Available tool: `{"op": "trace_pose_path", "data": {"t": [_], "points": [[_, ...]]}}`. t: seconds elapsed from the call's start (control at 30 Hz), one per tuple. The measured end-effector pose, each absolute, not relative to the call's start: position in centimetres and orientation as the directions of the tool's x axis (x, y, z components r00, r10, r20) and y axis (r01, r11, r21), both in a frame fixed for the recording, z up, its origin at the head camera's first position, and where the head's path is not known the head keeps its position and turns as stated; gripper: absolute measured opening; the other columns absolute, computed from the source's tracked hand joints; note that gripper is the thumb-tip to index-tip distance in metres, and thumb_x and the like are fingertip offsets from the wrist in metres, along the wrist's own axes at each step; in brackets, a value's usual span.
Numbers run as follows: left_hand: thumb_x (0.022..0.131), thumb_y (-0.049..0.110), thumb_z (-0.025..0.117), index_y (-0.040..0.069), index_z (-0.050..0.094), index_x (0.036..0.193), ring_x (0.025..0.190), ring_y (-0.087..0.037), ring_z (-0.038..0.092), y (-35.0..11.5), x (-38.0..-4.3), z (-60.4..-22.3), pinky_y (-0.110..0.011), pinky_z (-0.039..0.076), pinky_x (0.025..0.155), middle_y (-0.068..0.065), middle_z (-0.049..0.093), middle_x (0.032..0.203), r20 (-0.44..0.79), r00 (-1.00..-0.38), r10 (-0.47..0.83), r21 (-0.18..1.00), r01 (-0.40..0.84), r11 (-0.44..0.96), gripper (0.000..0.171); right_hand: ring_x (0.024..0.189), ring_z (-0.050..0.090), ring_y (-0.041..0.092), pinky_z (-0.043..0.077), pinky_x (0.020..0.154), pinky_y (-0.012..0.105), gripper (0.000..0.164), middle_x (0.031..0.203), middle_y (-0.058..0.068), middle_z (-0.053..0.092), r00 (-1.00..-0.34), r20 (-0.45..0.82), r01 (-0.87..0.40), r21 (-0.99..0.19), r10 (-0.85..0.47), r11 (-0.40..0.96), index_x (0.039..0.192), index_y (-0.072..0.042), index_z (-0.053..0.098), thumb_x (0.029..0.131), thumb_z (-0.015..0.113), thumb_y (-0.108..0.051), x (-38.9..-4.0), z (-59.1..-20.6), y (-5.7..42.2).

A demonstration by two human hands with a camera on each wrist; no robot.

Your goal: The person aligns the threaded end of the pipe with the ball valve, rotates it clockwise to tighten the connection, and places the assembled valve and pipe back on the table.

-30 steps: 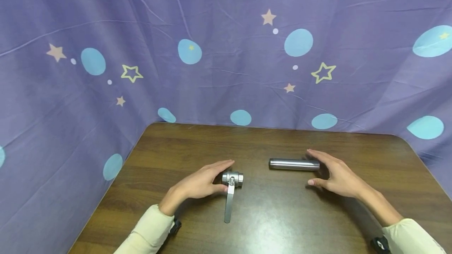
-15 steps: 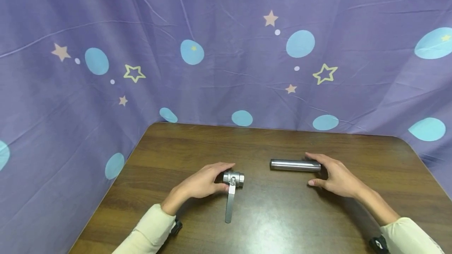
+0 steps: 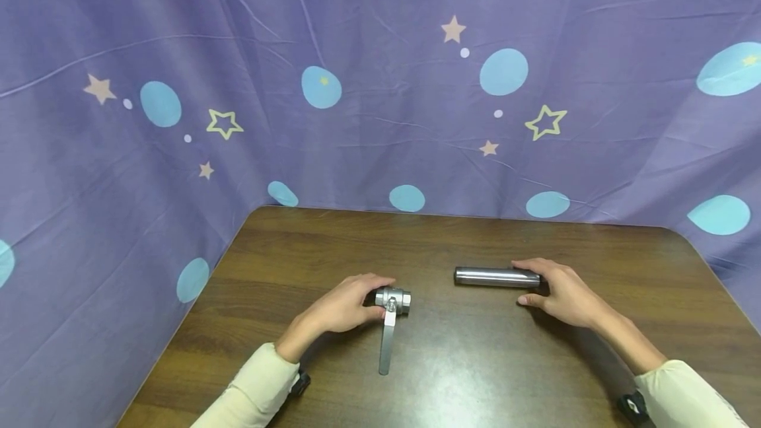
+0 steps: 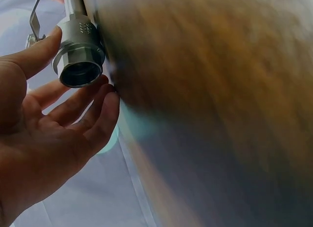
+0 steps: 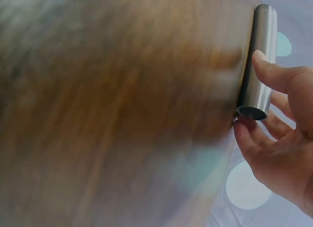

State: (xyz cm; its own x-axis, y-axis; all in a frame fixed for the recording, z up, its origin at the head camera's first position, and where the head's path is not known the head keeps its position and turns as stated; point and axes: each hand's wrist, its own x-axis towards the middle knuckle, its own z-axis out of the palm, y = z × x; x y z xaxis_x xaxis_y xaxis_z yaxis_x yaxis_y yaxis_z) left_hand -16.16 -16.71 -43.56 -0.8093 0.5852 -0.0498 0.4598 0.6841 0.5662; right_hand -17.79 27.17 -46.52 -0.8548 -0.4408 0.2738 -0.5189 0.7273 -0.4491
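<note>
A metal ball valve (image 3: 392,301) with a flat lever handle (image 3: 386,347) lies on the table, its lever toward the near side. My left hand (image 3: 345,306) is around its left end, index finger beyond the body and thumb near the lever's base. In the left wrist view the thumb overlaps the valve (image 4: 80,56), and the other fingers bend loosely below its open end. To the right lies a shiny steel tube (image 3: 496,277). My right hand (image 3: 561,290) spans its right end; in the head view a gap shows between thumb and tube. The right wrist view shows the tube's hollow end (image 5: 252,113).
The brown wooden table (image 3: 333,243) has rounded far corners. A purple curtain (image 3: 368,84) with stars and blue spots hangs behind it and along the left side. Dark wrist-worn devices show below both pale sleeves (image 3: 252,382).
My right hand has moved slightly left, further over the tube's end, its thumb and index finger closer together. My left index finger has come down a little toward the valve. Valve and tube lie still.
</note>
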Motion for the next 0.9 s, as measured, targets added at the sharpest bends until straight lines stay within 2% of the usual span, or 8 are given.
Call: {"op": "trace_pose_path", "data": {"t": [0.3,0.6,0.9], "points": [[0.098,0.013,0.076,0.001,0.062,0.147,0.129,-0.033,0.066,-16.39,-16.24,-43.66,-0.054,0.056,0.114,-0.017,0.070,0.141,-0.040,-0.812,0.583,0.556,0.466,0.688,0.052,0.117,0.072,0.035,0.060,0.098,0.058,0.057,0.128,0.014,0.077,-0.862,0.284,-0.506,-0.438,-0.420,0.743,0.136,-0.007,0.072,0.084,0.092,-0.017,-17.88,-46.68,26.91],[0.098,0.014,0.075,0.004,0.063,0.147,0.130,-0.033,0.064,-16.26,-16.28,-43.77,-0.055,0.054,0.115,-0.014,0.071,0.142,-0.052,-0.816,0.576,0.541,0.462,0.703,0.051,0.109,0.073,0.029,0.061,0.091,0.050,0.051,0.122,0.009,0.080,-0.860,0.298,-0.510,-0.440,-0.415,0.739,0.132,-0.011,0.075,0.084,0.091,-0.015,-18.17,-46.85,27.01],[0.098,0.013,0.075,0.006,0.064,0.146,0.130,-0.033,0.064,-16.21,-16.26,-43.74,-0.055,0.054,0.114,-0.013,0.071,0.140,-0.060,-0.818,0.572,0.538,0.456,0.709,0.050,0.110,0.074,0.030,0.062,0.093,0.051,0.049,0.121,0.007,0.081,-0.852,0.304,-0.523,-0.446,-0.426,0.727,0.130,-0.012,0.076,0.084,0.091,-0.014,-18.47,-46.83,26.98]]}}
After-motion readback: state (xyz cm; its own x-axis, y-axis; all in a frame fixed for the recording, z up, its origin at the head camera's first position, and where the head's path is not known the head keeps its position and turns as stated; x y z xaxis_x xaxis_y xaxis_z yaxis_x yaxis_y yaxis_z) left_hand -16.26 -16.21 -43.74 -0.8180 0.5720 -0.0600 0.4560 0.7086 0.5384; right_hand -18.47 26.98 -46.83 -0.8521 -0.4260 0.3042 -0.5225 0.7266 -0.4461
